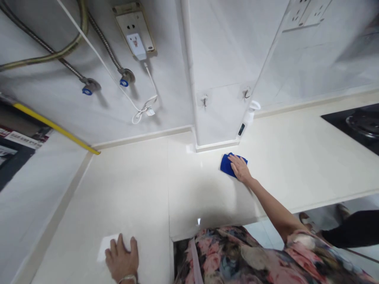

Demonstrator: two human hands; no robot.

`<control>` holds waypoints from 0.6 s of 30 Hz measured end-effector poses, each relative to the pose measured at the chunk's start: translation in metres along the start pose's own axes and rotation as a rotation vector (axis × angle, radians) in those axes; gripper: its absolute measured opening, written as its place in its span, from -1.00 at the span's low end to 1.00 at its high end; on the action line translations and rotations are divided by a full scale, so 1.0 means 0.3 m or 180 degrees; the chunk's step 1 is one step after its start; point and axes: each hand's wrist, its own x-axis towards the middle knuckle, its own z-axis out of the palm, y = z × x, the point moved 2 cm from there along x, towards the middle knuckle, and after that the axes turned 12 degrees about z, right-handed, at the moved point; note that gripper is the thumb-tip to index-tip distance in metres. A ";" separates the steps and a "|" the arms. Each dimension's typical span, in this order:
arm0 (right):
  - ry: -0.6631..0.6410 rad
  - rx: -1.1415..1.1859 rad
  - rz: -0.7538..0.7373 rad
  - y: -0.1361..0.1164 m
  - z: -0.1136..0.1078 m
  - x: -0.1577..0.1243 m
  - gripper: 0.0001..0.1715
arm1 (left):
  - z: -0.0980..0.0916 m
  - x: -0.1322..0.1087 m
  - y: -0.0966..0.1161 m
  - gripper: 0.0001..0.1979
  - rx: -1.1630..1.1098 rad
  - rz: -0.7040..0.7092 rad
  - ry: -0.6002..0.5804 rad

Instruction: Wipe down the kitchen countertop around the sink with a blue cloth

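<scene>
My right hand lies with its fingers stretched out over a folded blue cloth, pressing it against the pale countertop just in front of the wall pillar. Part of the cloth is hidden under the palm. Down at the lower left, my left hand rests on the counter with fingers spread and nothing in it. A bracelet circles that wrist. Beside its fingers a bright patch of light shines on the surface.
A black cooktop is set in the counter at right. A white bottle stands by the pillar. A white plug with its cord, blue-handled valves and a yellow pipe line the left wall. Another person's dark-clothed leg shows at lower right.
</scene>
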 end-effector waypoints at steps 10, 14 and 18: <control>0.0707 0.0199 0.1220 0.079 -0.005 -0.021 -0.31 | 0.008 0.005 0.003 0.00 -0.0046 0.0004 0.0067; 0.0302 -0.0302 0.1635 0.075 -0.029 0.039 -0.25 | 0.012 0.003 0.001 -0.01 -0.0056 -0.0086 0.0034; 0.0006 -0.0639 0.1277 0.084 -0.042 0.132 -0.28 | 0.013 0.001 -0.001 -0.06 -0.0058 -0.0114 0.0007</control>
